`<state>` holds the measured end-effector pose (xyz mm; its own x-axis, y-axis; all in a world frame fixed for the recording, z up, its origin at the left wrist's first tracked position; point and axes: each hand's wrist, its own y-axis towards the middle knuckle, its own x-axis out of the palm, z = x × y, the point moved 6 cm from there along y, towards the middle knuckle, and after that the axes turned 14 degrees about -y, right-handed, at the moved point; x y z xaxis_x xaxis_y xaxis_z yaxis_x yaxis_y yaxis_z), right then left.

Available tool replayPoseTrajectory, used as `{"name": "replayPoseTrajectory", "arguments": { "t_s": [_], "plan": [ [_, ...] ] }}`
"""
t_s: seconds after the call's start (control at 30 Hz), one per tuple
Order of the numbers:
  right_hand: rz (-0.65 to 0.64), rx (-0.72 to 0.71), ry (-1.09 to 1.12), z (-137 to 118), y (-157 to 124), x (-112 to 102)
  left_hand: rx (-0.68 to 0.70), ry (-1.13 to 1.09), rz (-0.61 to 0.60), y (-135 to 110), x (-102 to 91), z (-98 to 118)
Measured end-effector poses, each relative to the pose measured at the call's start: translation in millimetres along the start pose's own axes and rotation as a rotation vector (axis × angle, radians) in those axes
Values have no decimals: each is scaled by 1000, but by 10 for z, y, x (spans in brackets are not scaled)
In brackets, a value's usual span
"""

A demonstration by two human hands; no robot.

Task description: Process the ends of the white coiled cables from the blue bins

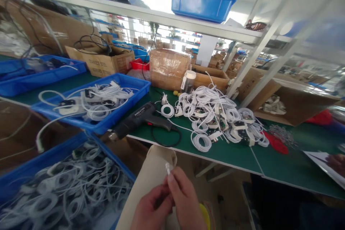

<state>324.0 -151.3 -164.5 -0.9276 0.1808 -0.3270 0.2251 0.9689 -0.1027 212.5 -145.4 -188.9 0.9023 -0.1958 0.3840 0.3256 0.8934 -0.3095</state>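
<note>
My left hand (pixel 152 208) and my right hand (pixel 185 201) meet low in the view, below the table edge. Both pinch a small white plug-like piece (pixel 168 168) whose tip sticks up between the fingertips. A beige cloth-covered shape (pixel 151 172) lies just behind the hands. Nearest on the green table (pixel 229 152) lies a black heat gun (pixel 142 118) with its cord looped beside it. To its right sits a pile of coiled white cables (pixel 212 118) with small circuit boards among them.
A blue bin (pixel 107 124) of white cables sits at the table's left, and another blue bin (pixel 54 187) of coiled cables stands lower left. Cardboard boxes (pixel 168 68), a small jar (pixel 188 81) and a shelf frame stand behind. Red pieces (pixel 277 143) lie right. Another person's hand (pixel 336 161) shows far right.
</note>
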Motion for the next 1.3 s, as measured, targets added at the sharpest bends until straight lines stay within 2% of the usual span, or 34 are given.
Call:
{"name": "replayPoseTrajectory", "arguments": {
  "t_s": [0.13, 0.3, 0.37, 0.47, 0.63, 0.77, 1.0, 1.17, 1.23, 1.3],
  "plan": [
    [-10, 46, -39, -60, -35, -84, 40, 120, -11, -87, 66, 40],
    [39, 81, -28, -100, -48, -123, 56, 331, -34, -113, -13, 182],
    [38, 90, 19, -80, -55, -90, 83, 285, 46, -92, -105, 307],
    [-25, 134, 134, -20, -81, 17, 130, 77, 199, -47, -215, 456],
    [-161, 246, 292, 43, -144, 181, 53, -115, 159, 41, -146, 392],
    [-176, 302, 346, 95, -158, 211, 47, -176, 198, 46, -177, 308],
    [-130, 220, 142, 103, -131, 140, 41, -201, 240, 47, -210, 291],
    [22, 31, -188, -73, -136, -6, 17, -172, 255, 49, -207, 276],
    [48, 37, -195, -73, -141, -21, 19, -163, 236, 57, -202, 268],
    [18, 107, -100, -23, -140, 12, 28, -170, 214, 69, -200, 261]
  ]
}}
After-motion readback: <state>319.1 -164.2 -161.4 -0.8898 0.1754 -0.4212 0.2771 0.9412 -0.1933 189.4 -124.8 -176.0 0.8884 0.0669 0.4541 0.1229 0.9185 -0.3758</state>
